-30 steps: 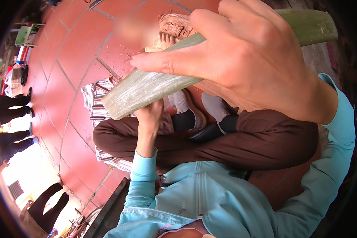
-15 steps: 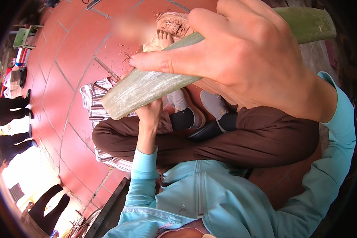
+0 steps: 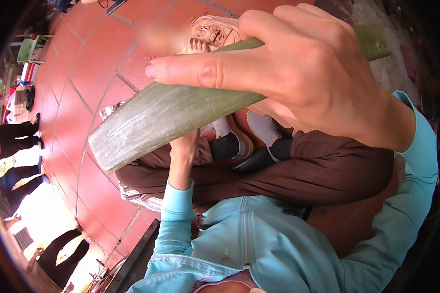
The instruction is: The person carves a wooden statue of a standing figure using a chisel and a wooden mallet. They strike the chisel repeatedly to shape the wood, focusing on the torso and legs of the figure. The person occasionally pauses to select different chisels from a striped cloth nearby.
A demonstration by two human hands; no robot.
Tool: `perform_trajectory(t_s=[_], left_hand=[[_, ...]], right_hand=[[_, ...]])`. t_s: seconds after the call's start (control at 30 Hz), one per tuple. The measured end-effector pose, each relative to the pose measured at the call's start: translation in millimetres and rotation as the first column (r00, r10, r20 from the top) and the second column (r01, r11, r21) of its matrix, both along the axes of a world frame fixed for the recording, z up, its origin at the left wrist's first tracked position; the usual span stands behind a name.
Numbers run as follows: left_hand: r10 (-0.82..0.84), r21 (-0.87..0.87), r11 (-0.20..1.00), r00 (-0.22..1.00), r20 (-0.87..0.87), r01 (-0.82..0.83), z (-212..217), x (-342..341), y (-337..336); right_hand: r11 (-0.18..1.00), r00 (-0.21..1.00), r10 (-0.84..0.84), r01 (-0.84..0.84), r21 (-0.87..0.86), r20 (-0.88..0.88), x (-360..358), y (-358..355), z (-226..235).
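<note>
My right hand point(image 3: 298, 73) is held up close to the camera and is shut on a long, pale green stalk point(image 3: 166, 117). The stalk is flat and runs from the upper right down to a cut end at the left. My left hand point(image 3: 183, 151) reaches up from a light blue sleeve to the underside of the stalk. Its fingers are hidden behind the stalk, so its grip does not show. Below are my crossed legs in brown trousers point(image 3: 298, 171) and grey shoes point(image 3: 264, 127).
I sit on a red tiled floor point(image 3: 88, 73) with a striped cloth point(image 3: 137, 195) under my legs. A tan carved object point(image 3: 212, 31) lies beyond the stalk. Several people stand at the left edge point(image 3: 10, 141), near a green stool point(image 3: 29, 49).
The stalk and my right hand have drifted slightly to the left and nearer the camera. My left hand stays under the stalk.
</note>
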State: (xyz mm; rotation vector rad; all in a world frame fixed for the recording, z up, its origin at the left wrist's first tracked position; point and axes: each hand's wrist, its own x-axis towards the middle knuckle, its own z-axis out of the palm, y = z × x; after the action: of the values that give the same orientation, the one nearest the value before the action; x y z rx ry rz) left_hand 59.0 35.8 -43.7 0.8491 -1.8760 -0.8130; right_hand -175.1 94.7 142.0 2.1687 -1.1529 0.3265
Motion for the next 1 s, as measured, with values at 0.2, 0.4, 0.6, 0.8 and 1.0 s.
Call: perform_trajectory(t_s=[0.2, 0.4, 0.6, 0.8, 1.0], left_hand=[[-0.013, 0.034, 0.999, 0.997, -0.08, 0.016, -3, -7, 2], [-0.016, 0.019, 1.0, 0.994, -0.11, 0.018, -7, -11, 0], [-0.018, 0.008, 1.0, 0.982, -0.189, 0.019, -8, -17, 1], [-0.188, -0.023, 0.982, 0.981, -0.049, 0.188, -6, -20, 11], [-0.122, -0.281, 0.958, 0.973, -0.198, 0.063, -7, -26, 30]], right_hand=[[0.995, 0.998, 0.048, -0.044, -0.089, 0.042, 0, -7, -12], [0.995, 0.994, 0.071, -0.065, -0.075, 0.087, 2, -8, -11], [0.998, 0.992, 0.054, -0.052, -0.019, 0.11, 5, -3, -5], [0.999, 0.988, 0.052, -0.051, -0.01, 0.144, 14, -8, -6], [0.998, 0.986, 0.038, -0.044, 0.035, 0.16, 16, -9, -1]])
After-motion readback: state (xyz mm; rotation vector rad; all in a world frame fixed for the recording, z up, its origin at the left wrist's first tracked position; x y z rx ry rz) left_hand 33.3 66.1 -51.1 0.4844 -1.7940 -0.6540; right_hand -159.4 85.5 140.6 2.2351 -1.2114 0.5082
